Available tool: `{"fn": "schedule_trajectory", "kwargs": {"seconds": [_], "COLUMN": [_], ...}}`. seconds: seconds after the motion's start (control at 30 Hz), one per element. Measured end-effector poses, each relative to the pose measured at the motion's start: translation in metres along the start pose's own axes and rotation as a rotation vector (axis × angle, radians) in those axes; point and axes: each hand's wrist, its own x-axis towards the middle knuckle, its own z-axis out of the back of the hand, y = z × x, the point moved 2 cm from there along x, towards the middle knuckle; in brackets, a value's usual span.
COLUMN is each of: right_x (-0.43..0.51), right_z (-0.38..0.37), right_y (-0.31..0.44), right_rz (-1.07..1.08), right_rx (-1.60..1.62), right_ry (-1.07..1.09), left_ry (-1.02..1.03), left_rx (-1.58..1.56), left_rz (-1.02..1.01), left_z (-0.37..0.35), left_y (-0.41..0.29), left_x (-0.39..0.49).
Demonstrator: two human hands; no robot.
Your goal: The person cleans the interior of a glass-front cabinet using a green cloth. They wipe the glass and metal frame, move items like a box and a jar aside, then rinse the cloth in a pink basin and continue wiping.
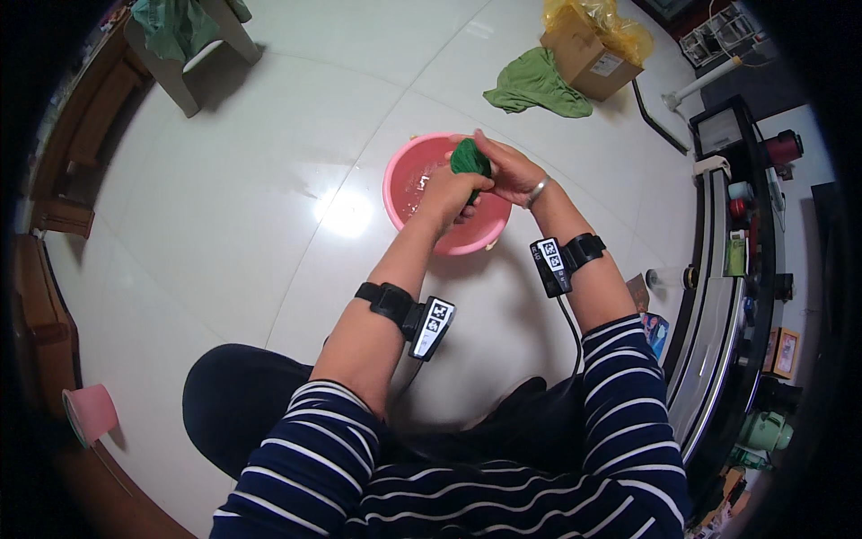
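Observation:
A bunched dark green cloth (pixel 469 159) is squeezed between my two hands over a pink plastic basin (pixel 388 195). My left hand (pixel 448 188) grips its lower part, thumb laid across the front. Around the upper and right side curls my right hand (pixel 508 168), with a metal bangle (pixel 537 192) at the wrist. Water (pixel 419 192) with bright reflections shows inside the basin, left of my hands. The basin stands on the tiled floor in front of my knees. My fingers hide part of the cloth.
Beyond the basin lies a green garment or cloth (pixel 539 84) beside a cardboard box (pixel 589 57) holding yellow plastic. A stool (pixel 158 67) stands at the upper left, a pink bin (pixel 94 414) at the lower left. A long cabinet (pixel 707 337) lines the right side.

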Motion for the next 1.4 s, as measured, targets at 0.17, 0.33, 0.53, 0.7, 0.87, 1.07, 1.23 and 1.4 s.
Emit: {"fn": "schedule_trajectory", "kwargs": {"seconds": [0.17,0.33,0.53,0.7,0.87,1.07,1.23,1.4], "right_x": [-0.014,-0.006,0.005,0.016,0.024,0.034,0.036,0.036], "right_z": [-0.013,-0.018,-0.021,-0.028,-0.032,-0.037,-0.037,-0.044], "right_y": [0.005,0.008,0.016,0.006,-0.004,-0.01,-0.009,-0.004], "right_rz": [0.151,0.271,0.186,0.076,0.102,0.155,0.077,0.073], "right_rx": [0.26,0.24,0.014,-0.097,-0.259,-0.627,-0.838,-1.045], "right_ry": [0.163,0.227,0.033,-0.133,-0.246,-0.517,-0.751,-0.879], "left_ry": [0.446,0.525,0.371,0.199,-0.032,-0.385,-0.47,-0.522], "left_rx": [-0.685,-1.067,-0.593,-0.348,-0.151,0.353,0.465,0.494], "left_rz": [0.366,0.466,0.304,0.202,0.062,-0.155,-0.303,-0.528], "left_z": [-0.026,-0.028,-0.018,-0.014,-0.013,-0.01,-0.014,-0.016], "left_y": [-0.009,-0.004,-0.001,0.013,0.03,0.04,0.05,0.052], "left_x": [-0.02,-0.021,-0.018,-0.015,-0.008,0.01,0.018,0.012]}}
